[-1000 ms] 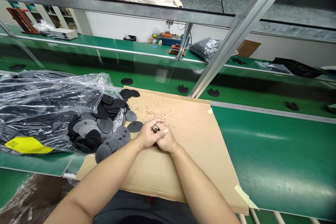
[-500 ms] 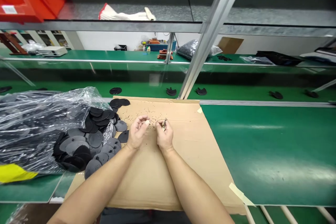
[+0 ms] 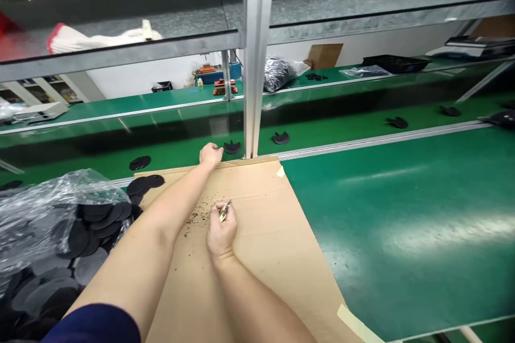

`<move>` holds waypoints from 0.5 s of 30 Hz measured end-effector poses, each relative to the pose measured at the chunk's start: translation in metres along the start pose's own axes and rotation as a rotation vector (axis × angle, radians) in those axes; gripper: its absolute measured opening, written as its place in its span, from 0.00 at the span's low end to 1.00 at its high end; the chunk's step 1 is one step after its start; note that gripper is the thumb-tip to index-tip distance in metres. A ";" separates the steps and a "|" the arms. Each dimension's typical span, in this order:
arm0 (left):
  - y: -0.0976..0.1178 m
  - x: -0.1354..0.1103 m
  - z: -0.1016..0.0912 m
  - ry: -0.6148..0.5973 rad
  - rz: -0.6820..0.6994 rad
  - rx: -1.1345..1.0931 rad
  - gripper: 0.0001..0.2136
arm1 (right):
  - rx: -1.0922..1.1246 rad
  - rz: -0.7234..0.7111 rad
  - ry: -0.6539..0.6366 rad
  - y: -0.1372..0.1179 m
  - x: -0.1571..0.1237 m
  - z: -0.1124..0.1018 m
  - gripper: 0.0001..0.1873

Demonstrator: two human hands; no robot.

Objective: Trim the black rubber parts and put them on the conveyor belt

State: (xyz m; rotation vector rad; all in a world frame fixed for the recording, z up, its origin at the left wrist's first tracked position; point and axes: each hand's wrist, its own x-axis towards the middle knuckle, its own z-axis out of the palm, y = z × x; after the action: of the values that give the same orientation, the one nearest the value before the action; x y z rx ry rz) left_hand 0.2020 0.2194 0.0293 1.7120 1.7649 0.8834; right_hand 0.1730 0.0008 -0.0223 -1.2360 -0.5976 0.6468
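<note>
Hold brass-coloured metal tool (image 3: 225,211) clamped in fingers of right hand (image 3: 222,231). Can't tell grip in left hand (image 3: 210,155), fingers curled just beside black notched disc (image 3: 232,148) on green tabletop (image 3: 181,154); handle by rim.

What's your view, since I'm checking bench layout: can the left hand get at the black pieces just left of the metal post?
Probably yes: the left hand, at the far edge of the cardboard, is close beside the black pieces with nothing visible between them; the metal post is past them.
</note>
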 end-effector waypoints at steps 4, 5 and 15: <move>0.007 0.028 0.029 0.042 -0.050 0.005 0.18 | -0.009 0.023 0.005 -0.003 -0.001 0.001 0.05; 0.008 0.031 0.035 0.049 -0.064 -0.005 0.20 | -0.014 0.024 0.002 -0.003 -0.001 0.001 0.04; 0.028 0.010 0.010 0.063 -0.058 -0.301 0.07 | -0.043 0.036 0.000 -0.003 0.001 0.001 0.03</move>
State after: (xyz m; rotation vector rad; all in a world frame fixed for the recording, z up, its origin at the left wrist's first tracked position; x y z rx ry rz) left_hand 0.2274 0.2300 0.0449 1.4471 1.6169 1.1239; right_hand 0.1728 0.0018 -0.0195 -1.2892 -0.5931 0.6671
